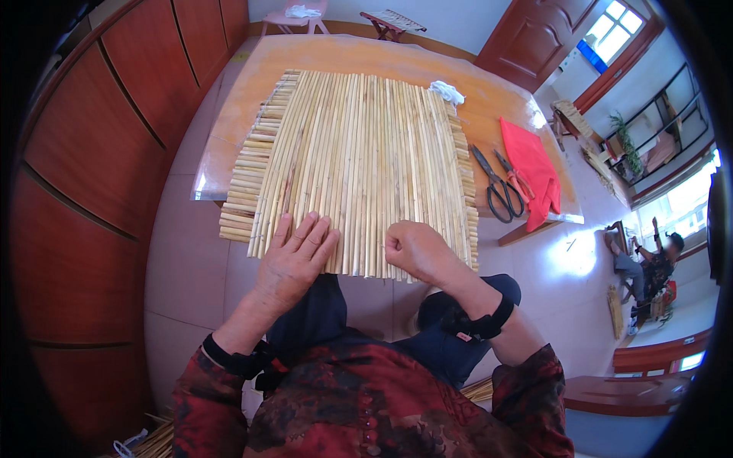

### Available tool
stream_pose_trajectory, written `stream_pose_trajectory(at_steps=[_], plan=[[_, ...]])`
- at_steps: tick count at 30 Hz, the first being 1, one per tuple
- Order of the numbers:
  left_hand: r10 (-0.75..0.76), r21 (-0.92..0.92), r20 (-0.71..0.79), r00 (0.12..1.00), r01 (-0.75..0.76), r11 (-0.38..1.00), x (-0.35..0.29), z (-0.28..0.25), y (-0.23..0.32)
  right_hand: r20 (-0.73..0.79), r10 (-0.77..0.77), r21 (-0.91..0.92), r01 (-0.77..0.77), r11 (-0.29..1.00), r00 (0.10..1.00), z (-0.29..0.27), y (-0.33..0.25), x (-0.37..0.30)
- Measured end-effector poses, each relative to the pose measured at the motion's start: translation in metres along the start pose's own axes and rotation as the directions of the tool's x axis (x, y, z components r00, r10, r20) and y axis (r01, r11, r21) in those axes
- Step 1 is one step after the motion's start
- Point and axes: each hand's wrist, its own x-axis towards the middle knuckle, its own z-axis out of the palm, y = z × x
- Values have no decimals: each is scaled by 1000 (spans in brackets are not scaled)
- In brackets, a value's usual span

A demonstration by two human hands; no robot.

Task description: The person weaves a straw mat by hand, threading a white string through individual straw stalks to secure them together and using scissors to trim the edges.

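A mat of pale straw-coloured reed stalks (366, 153), laid side by side, covers the middle of the table and reaches past its near edge. Beneath it, crosswise stalks (256, 172) stick out on the left and right sides. My left hand (294, 256) lies flat on the mat's near left part, fingers stretched out. Closer to the near right corner, my right hand (418, 250) is curled closed on the stalks, thumb against the fingers. Whatever it pinches, perhaps a stalk or a tie, is hidden.
Right of the mat lie black-handled scissors (500, 187), red-handled pliers (518, 175) and a red cloth (532, 164) on the wooden table (343, 53). A white crumpled bag (447, 92) touches the mat's far right corner. Wooden cabinets (99, 214) line the left. Another person (657, 263) sits far right.
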Motion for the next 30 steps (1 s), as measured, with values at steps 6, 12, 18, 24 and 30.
stream_pose_trajectory(at_steps=[6, 12, 18, 24, 30], plan=[[-12, -47, 8, 1000, 12, 999, -6, 0, -10, 399, 146, 662, -395, 638, 905, -8, 7, 5], [24, -66, 37, 999, -22, 998, -2, 0, -19, 544, 116, 678, -517, 523, 831, 1, -6, 8], [-10, -108, -15, 1000, 8, 994, -7, 13, -22, 55, 1, 129, -9, 992, 998, 25, -18, 11], [-11, -104, -40, 999, 7, 995, -10, 27, -23, -16, 11, 175, -8, 984, 1000, 48, -16, 18], [80, -57, -107, 991, -87, 995, -1, 25, 11, -51, 121, 446, -86, 891, 991, 31, -12, 11]])
